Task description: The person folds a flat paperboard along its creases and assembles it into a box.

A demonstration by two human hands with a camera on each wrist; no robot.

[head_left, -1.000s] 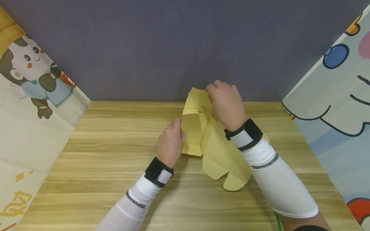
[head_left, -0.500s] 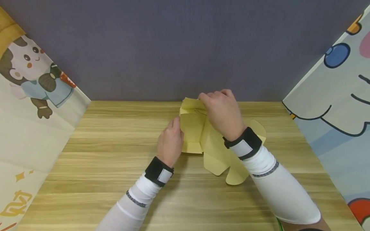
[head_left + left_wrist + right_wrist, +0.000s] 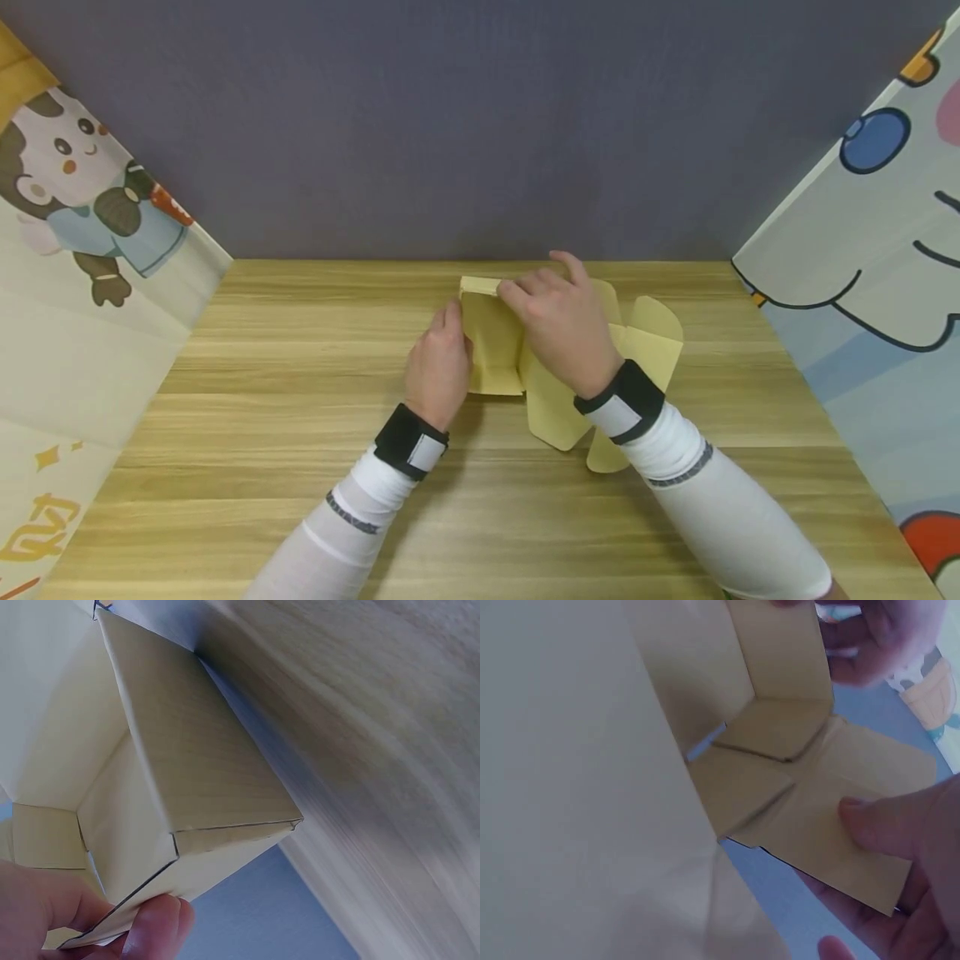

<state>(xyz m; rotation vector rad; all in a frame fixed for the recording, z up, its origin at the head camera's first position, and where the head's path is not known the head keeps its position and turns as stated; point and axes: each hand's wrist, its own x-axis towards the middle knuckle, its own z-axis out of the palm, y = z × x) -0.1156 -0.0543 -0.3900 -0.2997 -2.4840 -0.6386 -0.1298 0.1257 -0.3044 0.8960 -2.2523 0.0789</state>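
Observation:
A yellow cardboard box (image 3: 491,337), partly folded, rests on the table with its lid panel (image 3: 558,404) spread out to the right. My left hand (image 3: 438,367) pinches the box's left wall between thumb and fingers. At the far end, my right hand (image 3: 566,329) holds the end flap (image 3: 877,817), thumb on one face and fingers behind it. Two small corner flaps (image 3: 780,727) lie beside that end flap in the right wrist view. From the left wrist, the outer side wall (image 3: 195,742) and a folded corner show. The right hand covers part of the lid panel in the head view.
The wood-grain table (image 3: 300,400) reaches back to a dark grey wall (image 3: 480,125). Side panels with cartoon prints (image 3: 90,183) stand at left and right. Loose rounded lid flaps (image 3: 656,321) stick out beyond the right hand.
My right hand has come down and slightly left, swinging the far end flap down toward the box. The lid panel has shifted and its right flaps show more. The left hand stays almost in place.

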